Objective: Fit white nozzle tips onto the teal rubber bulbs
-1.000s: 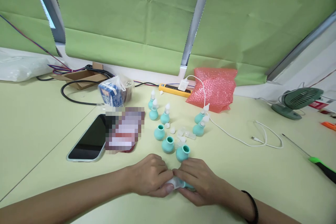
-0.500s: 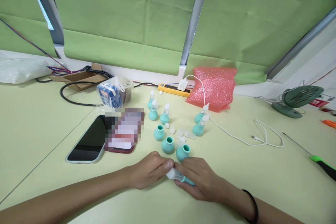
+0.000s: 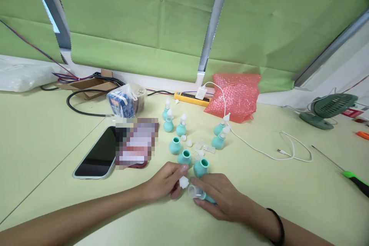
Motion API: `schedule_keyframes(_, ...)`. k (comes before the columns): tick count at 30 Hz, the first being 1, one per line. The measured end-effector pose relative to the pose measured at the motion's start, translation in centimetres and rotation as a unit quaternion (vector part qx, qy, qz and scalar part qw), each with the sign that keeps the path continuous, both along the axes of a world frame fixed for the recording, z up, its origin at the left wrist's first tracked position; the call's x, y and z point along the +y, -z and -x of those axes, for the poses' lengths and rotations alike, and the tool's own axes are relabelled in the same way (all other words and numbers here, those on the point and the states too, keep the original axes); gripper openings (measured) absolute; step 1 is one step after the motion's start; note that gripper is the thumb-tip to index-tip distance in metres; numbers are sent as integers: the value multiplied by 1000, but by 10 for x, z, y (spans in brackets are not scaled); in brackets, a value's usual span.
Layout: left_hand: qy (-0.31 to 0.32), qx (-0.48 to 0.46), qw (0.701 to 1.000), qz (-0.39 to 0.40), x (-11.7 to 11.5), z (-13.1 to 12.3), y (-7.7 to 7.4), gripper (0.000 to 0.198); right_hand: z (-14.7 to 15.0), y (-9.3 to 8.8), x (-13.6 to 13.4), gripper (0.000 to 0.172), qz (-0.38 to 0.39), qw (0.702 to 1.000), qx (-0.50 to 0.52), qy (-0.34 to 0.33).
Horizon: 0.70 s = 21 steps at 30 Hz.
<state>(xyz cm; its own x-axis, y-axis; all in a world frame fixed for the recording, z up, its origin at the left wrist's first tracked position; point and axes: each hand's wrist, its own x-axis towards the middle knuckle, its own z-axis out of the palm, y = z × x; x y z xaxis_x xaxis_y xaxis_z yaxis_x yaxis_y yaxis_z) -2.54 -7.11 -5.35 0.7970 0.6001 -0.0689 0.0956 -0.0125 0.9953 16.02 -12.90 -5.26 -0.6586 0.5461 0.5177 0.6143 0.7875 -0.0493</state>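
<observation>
Between the thumb and fingers of my left hand is a white nozzle tip. My right hand is wrapped round a teal nasal aspirator bulb, largely hidden by the fingers. A clear tube sticks out of that bulb with its open end facing left, a small gap from the nozzle tip. Just beyond the hands stand three open-necked bulbs, the nearest bulb close to my right fingers. Loose clear tubes and white tips lie behind them.
Aspirators with white tips stand farther back, at left and right. Two phones, one black-screened, lie left. Behind are a yellow power strip and pink bubble wrap. A white cable, screwdriver and fan are right.
The white nozzle tip has come off the clear tube and moved left with my left hand. The tube's open end now shows. My right hand has barely moved, still holding the bulb.
</observation>
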Motion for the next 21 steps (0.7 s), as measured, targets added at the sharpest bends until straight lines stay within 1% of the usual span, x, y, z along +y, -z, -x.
schedule_keyframes(3,-12,-38,998,45,2,-3,1,51,0,0,-1,29,11,1000,14,15)
schedule_keyframes(5,-15,-62,994,85,2,-5,1,46,0,0,-1,30,29,999,24,24)
schedule_keyframes(8,-28,-68,988,138,1,-7,-1,40,0,1,-3,31,43,998,25,44)
schedule_keyframes(12,-46,-83,968,232,-2,-9,-3,33,1,2,-4,32,37,996,32,78)
schedule_keyframes(15,-40,-92,952,288,-5,-9,-5,20,1,2,-3,32,44,995,49,78)
schedule_keyframes(17,-34,-95,946,309,-7,-10,-6,13,1,3,-3,32,52,994,58,70)
schedule_keyframes(19,-33,-97,943,318,-10,-11,-7,13,1,4,-2,33,54,994,60,69)
schedule_keyframes(21,-46,-95,949,298,-15,-11,-7,14,1,4,-2,33,53,994,58,72)
